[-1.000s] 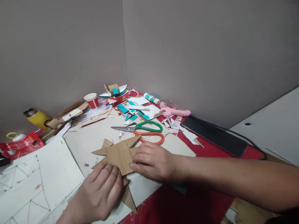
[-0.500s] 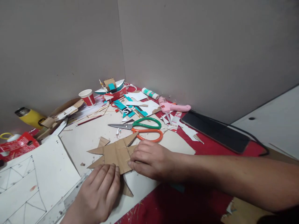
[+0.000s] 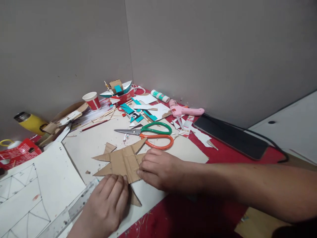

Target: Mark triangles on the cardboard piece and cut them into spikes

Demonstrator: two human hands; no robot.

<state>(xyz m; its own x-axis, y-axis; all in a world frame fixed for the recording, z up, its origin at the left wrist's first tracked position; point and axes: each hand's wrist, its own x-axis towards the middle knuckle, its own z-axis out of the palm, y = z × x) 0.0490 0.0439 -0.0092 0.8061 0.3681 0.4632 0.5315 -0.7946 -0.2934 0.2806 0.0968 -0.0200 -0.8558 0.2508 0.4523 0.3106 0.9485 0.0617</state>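
Observation:
A brown cardboard cutout [image 3: 122, 162] with pointed arms sticking out lies over a pale board in front of me. My left hand [image 3: 109, 198] grips its near edge, fingers together on top and the thumb hidden. On the right side, my right hand [image 3: 158, 168] pinches the cutout, its fingers curled over that edge and covering part of it. Just beyond the cutout rest scissors [image 3: 146, 132] with one green and one orange handle, apart from both hands. Beside my left hand a clear ruler [image 3: 71, 208] lies partly under the wrist.
A sheet with drawn triangles [image 3: 27, 195] lies at left. Behind are a yellow bottle [image 3: 31, 123], a paper cup [image 3: 91, 100], a model boat [image 3: 118, 88], paper scraps, a glue stick [image 3: 160, 96], a pink glue gun [image 3: 187, 111] and a phone [image 3: 230, 137].
Both hands keep their hold on the cardboard cutout, which has hardly moved. The view has shifted very slightly.

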